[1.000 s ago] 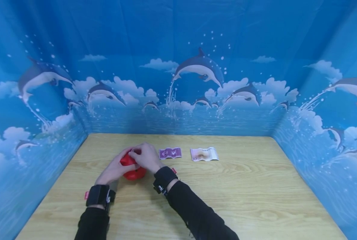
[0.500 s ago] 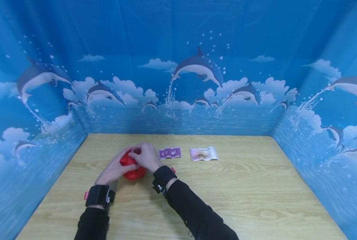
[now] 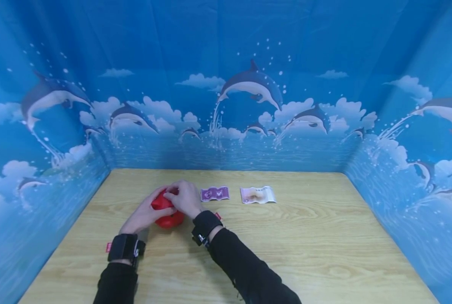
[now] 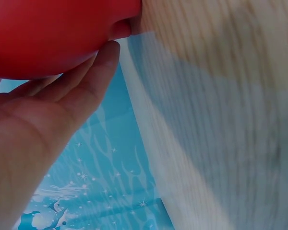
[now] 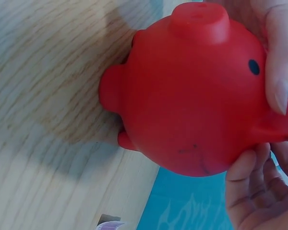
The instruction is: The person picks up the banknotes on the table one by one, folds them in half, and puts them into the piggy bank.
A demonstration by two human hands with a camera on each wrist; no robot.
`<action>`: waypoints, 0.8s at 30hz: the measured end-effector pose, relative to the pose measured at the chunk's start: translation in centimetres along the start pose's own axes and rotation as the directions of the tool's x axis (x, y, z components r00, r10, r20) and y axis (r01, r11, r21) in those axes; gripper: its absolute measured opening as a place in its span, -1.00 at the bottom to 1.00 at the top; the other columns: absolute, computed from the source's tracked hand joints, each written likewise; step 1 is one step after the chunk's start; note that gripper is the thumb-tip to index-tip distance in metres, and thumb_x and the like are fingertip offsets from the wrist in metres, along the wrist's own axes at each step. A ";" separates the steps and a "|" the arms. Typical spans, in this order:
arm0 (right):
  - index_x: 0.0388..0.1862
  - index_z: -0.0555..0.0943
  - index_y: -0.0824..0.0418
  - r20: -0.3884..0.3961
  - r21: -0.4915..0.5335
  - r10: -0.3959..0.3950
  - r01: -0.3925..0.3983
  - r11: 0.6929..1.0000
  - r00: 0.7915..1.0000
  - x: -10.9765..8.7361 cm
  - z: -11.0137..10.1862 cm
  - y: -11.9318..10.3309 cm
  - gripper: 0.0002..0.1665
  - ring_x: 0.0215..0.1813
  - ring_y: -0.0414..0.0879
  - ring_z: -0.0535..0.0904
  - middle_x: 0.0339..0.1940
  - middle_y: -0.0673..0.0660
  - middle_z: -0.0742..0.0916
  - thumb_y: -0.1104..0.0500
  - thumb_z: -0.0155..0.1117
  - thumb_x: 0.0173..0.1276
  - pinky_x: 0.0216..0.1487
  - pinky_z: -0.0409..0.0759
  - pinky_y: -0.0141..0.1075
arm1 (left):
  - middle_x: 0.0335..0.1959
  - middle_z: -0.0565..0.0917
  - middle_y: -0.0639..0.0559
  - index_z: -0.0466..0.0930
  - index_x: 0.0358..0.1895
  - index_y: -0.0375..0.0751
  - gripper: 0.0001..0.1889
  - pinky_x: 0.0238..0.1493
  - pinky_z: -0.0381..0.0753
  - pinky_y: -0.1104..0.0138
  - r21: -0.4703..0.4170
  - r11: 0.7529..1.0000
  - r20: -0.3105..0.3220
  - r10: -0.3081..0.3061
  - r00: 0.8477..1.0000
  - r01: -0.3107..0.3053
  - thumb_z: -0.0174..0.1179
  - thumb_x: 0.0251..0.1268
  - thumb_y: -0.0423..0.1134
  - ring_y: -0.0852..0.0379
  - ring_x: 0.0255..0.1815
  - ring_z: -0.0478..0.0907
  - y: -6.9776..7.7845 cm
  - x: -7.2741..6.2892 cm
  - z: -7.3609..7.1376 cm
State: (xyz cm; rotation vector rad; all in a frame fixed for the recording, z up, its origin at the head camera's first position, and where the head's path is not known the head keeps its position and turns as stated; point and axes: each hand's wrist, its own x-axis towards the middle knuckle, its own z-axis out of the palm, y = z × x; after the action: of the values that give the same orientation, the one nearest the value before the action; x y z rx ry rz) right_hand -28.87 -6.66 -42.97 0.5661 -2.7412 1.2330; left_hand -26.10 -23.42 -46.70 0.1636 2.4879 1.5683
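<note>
At left, the person's left hand (image 3: 146, 211) grips a red piggy bank (image 5: 182, 105), thumb pressed along the near side and the other fingers spread round the far side, bent to its curve. The bank sits at the left of the worktop (image 3: 305, 240), its stubby feet turned towards the wood; the right wrist view shows the thumb tip beside an ear (image 5: 278, 124).

Next, the right hand (image 3: 188, 200) bends over the bank's top, fingers curled in and thumb and forefinger drawn close together—whether anything lies between them cannot be told, since the contact is hidden. The step in hand appears to be fine fingertip work against a braced body. It would be done best with the left hand as a firm but unsqueezing clamp, since the rounded shell would probably roll if loosely held, and with small, straight movements of the right fingertips, clear of the left thumb.

Just right of the right hand lies a purple banknote (image 3: 215, 194); farther right, apart from it, a pale pink-and-cream banknote (image 3: 258, 195)—both rippled, so flattening would probably make either easier to handle.
</note>
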 end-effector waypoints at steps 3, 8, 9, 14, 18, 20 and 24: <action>-0.15 0.77 0.05 -0.014 -0.011 -0.013 0.013 1.000 1.000 0.1 0.1 0.1 -0.80 -0.21 -0.28 0.63 -0.23 -0.07 0.79 0.02 0.36 0.33 -0.35 0.47 -0.52 | 0.42 0.32 -0.07 0.02 0.54 0.23 0.00 0.20 0.52 -0.02 -0.005 1.000 -0.001 -0.003 1.000 0.003 0.43 0.05 0.12 -0.16 0.35 0.30 -0.1 0.1 0.0; -0.17 0.78 0.03 -0.040 -0.045 -0.031 0.029 0.999 0.999 0.1 0.3 0.3 -0.82 -0.17 -0.25 0.66 -0.23 -0.08 0.80 0.01 0.36 0.33 -0.30 0.48 -0.51 | 0.42 0.32 -0.07 0.02 0.54 0.24 -0.01 0.21 0.51 -0.02 -0.009 1.000 0.000 -0.011 1.000 0.011 0.43 0.06 0.12 -0.16 0.35 0.30 -0.1 0.2 0.0; -0.18 0.78 0.02 -0.046 -0.049 -0.034 0.031 0.998 0.998 0.1 0.4 0.3 -0.82 -0.16 -0.25 0.66 -0.23 -0.08 0.80 0.01 0.36 0.33 -0.29 0.49 -0.51 | 0.42 0.32 -0.07 0.02 0.54 0.23 -0.01 0.21 0.51 -0.02 -0.006 1.000 0.000 -0.010 1.000 0.010 0.43 0.05 0.13 -0.16 0.35 0.30 -0.1 0.2 0.0; -0.19 0.78 0.02 -0.056 -0.052 -0.042 0.039 0.998 0.998 0.0 0.4 0.2 -0.83 -0.12 -0.24 0.66 -0.21 -0.08 0.80 0.02 0.36 0.33 -0.26 0.50 -0.51 | 0.42 0.32 -0.06 0.03 0.53 0.24 0.00 0.21 0.52 -0.02 -0.003 1.000 -0.004 -0.011 1.000 0.011 0.43 0.03 0.15 -0.16 0.35 0.31 0.0 0.1 0.0; -0.21 0.79 0.02 -0.067 -0.059 -0.044 0.040 0.997 0.997 -0.1 0.4 0.1 -0.84 -0.10 -0.23 0.67 -0.21 -0.09 0.80 0.02 0.36 0.33 -0.23 0.52 -0.49 | 0.42 0.33 -0.05 0.05 0.52 0.25 -0.01 0.21 0.52 -0.01 -0.007 1.000 -0.009 -0.008 1.000 0.008 0.43 0.02 0.16 -0.15 0.34 0.32 0.0 0.1 0.0; -0.21 0.79 0.01 -0.071 -0.065 -0.042 0.038 0.997 0.997 -0.2 0.3 0.1 -0.84 -0.09 -0.22 0.67 -0.21 -0.09 0.80 0.02 0.36 0.33 -0.22 0.53 -0.48 | 0.42 0.33 -0.05 0.05 0.52 0.25 -0.01 0.21 0.52 -0.01 -0.010 1.000 -0.011 -0.006 1.000 0.006 0.43 0.02 0.16 -0.15 0.34 0.32 0.0 0.1 0.0; -0.20 0.79 0.00 -0.075 -0.075 -0.036 0.031 0.997 0.997 -0.3 0.4 0.0 -0.84 -0.10 -0.23 0.67 -0.21 -0.09 0.80 0.01 0.35 0.34 -0.22 0.53 -0.48 | 0.42 0.32 -0.06 0.05 0.53 0.23 -0.02 0.22 0.51 -0.02 -0.010 1.000 -0.008 0.000 1.000 0.000 0.42 0.05 0.15 -0.15 0.35 0.32 0.1 -0.1 0.0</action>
State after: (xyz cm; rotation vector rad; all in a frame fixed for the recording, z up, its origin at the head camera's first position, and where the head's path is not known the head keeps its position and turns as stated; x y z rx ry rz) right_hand -28.53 -6.83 -43.35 0.5436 -2.6898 1.1176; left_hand -26.03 -23.37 -46.64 0.1559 2.4857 1.5842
